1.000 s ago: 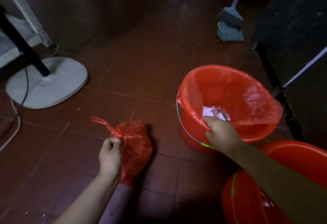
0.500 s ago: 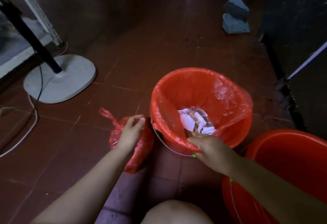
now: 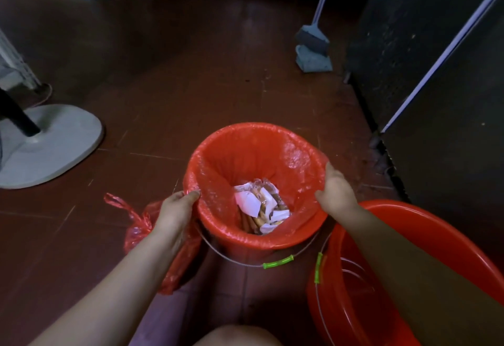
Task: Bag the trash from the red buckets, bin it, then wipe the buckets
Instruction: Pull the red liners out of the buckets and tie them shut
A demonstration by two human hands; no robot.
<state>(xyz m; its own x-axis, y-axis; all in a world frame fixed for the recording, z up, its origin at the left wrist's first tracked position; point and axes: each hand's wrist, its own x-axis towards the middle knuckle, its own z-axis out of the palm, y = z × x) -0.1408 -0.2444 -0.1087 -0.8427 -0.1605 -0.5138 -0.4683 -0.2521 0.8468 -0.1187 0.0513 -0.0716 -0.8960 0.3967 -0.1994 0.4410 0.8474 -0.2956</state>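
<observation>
Two red plastic buckets sit on the dark red tiled floor, and one knotted red plastic bag (image 3: 136,232) of trash already lies beside the person's left forearm, so I judge the first bagging done. The round red bucket with the thin red liner (image 3: 256,182) stands between the hands, its wire handle down toward the person. Its trash (image 3: 260,209), white scraps and what look like brown sticks, sits at the bottom. The left hand (image 3: 176,209) pinches the liner's edge at the left rim; the right hand (image 3: 336,191) curls over the right rim, gripping the film there. The larger unlined red bucket (image 3: 425,236) at the right looks emptied, though its bottom is partly hidden by the right arm. Lifting and tying this liner, binning both bags and wiping both buckets all seem left to do.
</observation>
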